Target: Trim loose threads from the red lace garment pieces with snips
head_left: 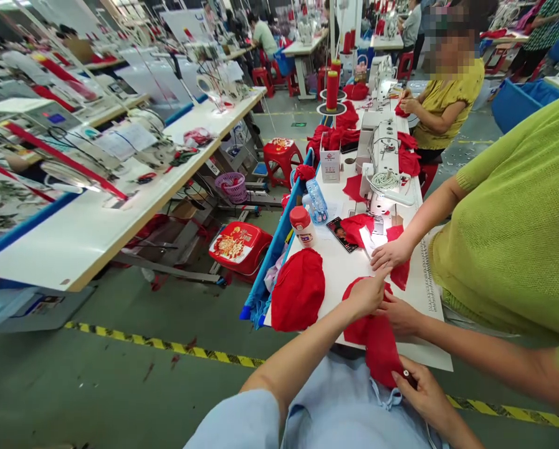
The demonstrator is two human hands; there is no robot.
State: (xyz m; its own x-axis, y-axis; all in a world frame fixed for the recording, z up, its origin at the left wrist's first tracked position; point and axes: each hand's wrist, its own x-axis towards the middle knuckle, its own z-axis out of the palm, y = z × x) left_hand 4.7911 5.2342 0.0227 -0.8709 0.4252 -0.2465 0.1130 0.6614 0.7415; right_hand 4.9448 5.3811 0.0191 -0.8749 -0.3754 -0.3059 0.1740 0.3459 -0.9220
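A piece of red fabric (382,352) hangs over the near edge of the white sewing table, in front of my light blue clothes. My left hand (369,295) is closed at its upper part, close against a co-worker's hands; its fingertips are partly hidden. Lower down, my right hand (422,391) pinches the fabric's bottom edge. A dark, thin stick-like tool (409,378) with a pale round end also sits in that hand; its kind is unclear. The co-worker in green has one hand (394,252) on the table and the other (401,315) at the red fabric.
A sewing machine (386,156) stands farther along the table (338,265). A red fabric pile (298,290), a red-capped bottle (302,226) and a blue container (315,202) lie left. The green-clad co-worker (508,224) stands close on the right. A red stool (239,246) is on the floor.
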